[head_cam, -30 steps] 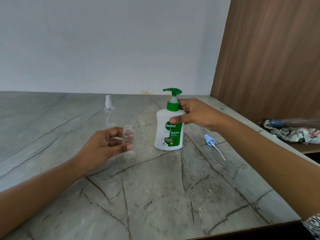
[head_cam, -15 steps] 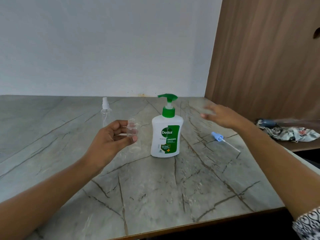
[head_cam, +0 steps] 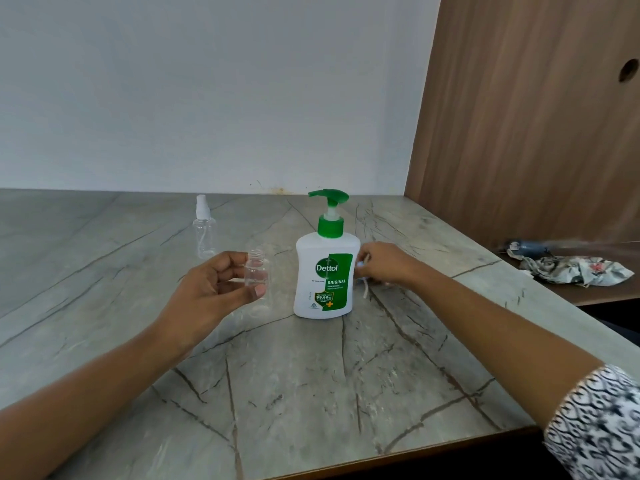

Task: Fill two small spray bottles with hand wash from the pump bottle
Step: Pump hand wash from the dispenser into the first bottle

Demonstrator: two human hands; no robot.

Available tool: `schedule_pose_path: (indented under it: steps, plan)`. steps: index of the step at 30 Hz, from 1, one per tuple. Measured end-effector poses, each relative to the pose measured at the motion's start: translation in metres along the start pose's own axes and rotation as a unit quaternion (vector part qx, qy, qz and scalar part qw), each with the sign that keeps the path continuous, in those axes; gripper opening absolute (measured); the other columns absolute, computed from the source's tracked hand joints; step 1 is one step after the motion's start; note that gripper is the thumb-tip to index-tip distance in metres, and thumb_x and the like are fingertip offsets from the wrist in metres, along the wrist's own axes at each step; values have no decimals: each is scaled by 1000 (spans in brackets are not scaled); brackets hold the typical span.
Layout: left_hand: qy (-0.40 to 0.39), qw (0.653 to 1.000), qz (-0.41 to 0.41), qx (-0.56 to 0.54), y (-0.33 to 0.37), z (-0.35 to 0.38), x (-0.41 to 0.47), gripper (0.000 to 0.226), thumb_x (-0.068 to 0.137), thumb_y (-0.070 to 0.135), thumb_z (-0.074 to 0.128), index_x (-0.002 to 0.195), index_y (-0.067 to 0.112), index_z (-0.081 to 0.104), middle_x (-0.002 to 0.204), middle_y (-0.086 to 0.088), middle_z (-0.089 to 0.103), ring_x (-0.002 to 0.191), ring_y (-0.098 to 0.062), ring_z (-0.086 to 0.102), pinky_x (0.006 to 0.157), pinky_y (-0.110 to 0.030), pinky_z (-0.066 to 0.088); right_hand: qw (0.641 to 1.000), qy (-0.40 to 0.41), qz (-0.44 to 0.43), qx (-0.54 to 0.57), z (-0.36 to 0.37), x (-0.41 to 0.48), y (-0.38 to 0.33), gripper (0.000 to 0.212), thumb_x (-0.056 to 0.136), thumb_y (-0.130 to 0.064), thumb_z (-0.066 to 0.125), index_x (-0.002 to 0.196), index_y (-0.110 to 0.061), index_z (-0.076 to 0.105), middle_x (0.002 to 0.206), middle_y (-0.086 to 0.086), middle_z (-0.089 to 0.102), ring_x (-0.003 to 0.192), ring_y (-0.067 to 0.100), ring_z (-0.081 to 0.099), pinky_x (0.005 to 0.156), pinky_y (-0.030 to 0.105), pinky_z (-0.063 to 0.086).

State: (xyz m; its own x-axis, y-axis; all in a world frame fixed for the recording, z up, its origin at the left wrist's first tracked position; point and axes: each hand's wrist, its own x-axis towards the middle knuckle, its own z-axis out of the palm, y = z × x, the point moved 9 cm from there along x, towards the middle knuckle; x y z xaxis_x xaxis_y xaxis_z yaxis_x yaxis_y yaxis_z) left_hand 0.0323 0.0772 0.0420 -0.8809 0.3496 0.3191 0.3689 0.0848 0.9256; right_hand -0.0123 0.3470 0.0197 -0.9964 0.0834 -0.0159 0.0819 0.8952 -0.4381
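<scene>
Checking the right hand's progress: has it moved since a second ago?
Yes. The right hand left the pump bottle neck and dropped behind its right side.

Pump bottle [head_cam: 323, 278]: we see it white with a green pump head, upright near the middle of the counter [head_cam: 311, 375], spout to the left.
Open spray bottle [head_cam: 257, 276]: clear, without cap, upright, held just left of the pump bottle.
Capped spray bottle [head_cam: 204, 230]: clear with a white sprayer, upright, toward the counter's back edge.
Sprayer cap [head_cam: 362, 271]: mostly hidden; we cannot tell its pose.
</scene>
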Motion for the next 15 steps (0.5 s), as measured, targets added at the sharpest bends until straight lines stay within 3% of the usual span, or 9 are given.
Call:
schedule_pose_path:
  steps: [2, 4, 7, 10, 13, 15]
  plan:
    - [3, 1000, 0, -1, -1, -1, 0, 46, 66, 22, 82, 107, 15, 63, 100, -1, 72, 94, -18, 68, 90, -32, 52, 999, 23, -24, -11, 8, 17, -12, 24, 86, -35, 63, 100, -16, 59, 100, 2, 63, 85, 16, 56, 71, 26, 44]
    - [8, 1000, 2, -1, -2, -2, 0, 43, 66, 19, 74, 108, 14, 63, 99, -1, 72, 93, -18, 68, 90, -32, 52, 999, 49, -4, -1, 5, 27, -15, 17, 89, -32, 58, 96, -17, 57, 103, 4, 63, 78, 12, 52, 64, 24, 39]
    - [6, 1000, 2, 1, -2, -2, 1, 43, 66, 19, 72, 108, 13, 63, 99, -2, 72, 94, -18, 68, 89, -30, 52, 996, 71, 61, 13, -3, 30, -9, 27, 91, -26, 53, 107, -5, 56, 102, 6, 57, 86, 20, 54, 68, 25, 38]
    - [1, 1000, -1, -4, -6, -3, 2, 49, 64, 24, 83, 107, 14, 63, 100, -3, 72, 95, -20, 68, 89, -29, 52, 988, 95, 104, -62, -5, 26, -2, 29, 94, -26, 45, 106, -3, 57, 109, 10, 61, 99, 26, 58, 73, 28, 42]
    - [-3, 1000, -1, 1, -8, -3, 2, 56, 58, 38, 81, 107, 17, 64, 101, -2, 72, 95, -19, 68, 89, -32, 52, 975, 101, 106, -167, 5, 24, -5, 24, 95, -17, 38, 101, -8, 59, 108, 7, 63, 97, 21, 60, 73, 28, 43]
    - [-3, 1000, -1, 2, -9, -3, 2, 56, 59, 39, 82, 107, 18, 64, 101, -1, 72, 95, -20, 68, 90, -35, 52, 973, 99, 97, -184, 4, 23, -7, 26, 96, -22, 38, 103, -10, 59, 108, 6, 63, 97, 21, 60, 72, 27, 42]
